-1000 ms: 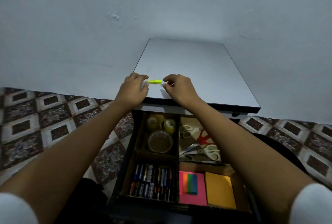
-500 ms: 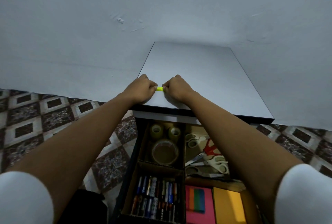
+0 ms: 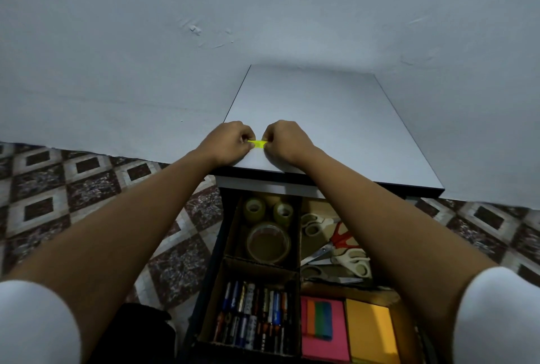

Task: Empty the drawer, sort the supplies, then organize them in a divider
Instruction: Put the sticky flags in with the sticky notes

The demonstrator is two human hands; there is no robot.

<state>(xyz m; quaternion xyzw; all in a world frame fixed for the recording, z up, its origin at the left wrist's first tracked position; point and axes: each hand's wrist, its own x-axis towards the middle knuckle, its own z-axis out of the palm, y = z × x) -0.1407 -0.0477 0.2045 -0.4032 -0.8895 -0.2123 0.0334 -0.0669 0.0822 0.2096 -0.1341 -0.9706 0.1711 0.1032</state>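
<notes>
A small bright yellow strip (image 3: pixel 258 144) lies near the front edge of the grey desk top (image 3: pixel 330 129). My left hand (image 3: pixel 230 141) pinches its left end and my right hand (image 3: pixel 285 140) pinches its right end, fingers curled; most of the strip is hidden by them. Below, the open drawer holds a cardboard divider (image 3: pixel 298 246). Its compartments contain tape rolls (image 3: pixel 267 226), scissors (image 3: pixel 336 243), batteries (image 3: pixel 254 314), and pink (image 3: pixel 321 346) and orange sticky notes (image 3: pixel 371 331), with a multicoloured pad (image 3: pixel 320 320) on the pink ones.
A pale wall (image 3: pixel 175 42) rises right behind the desk. Patterned floor tiles (image 3: pixel 73 188) spread left and right of the drawer. A dark object (image 3: pixel 140 331) sits at the bottom left beside the drawer.
Both hands have closed in on the yellow strip from its ends, so less of it shows. The camera view has tilted, lifting the desk higher in the frame.
</notes>
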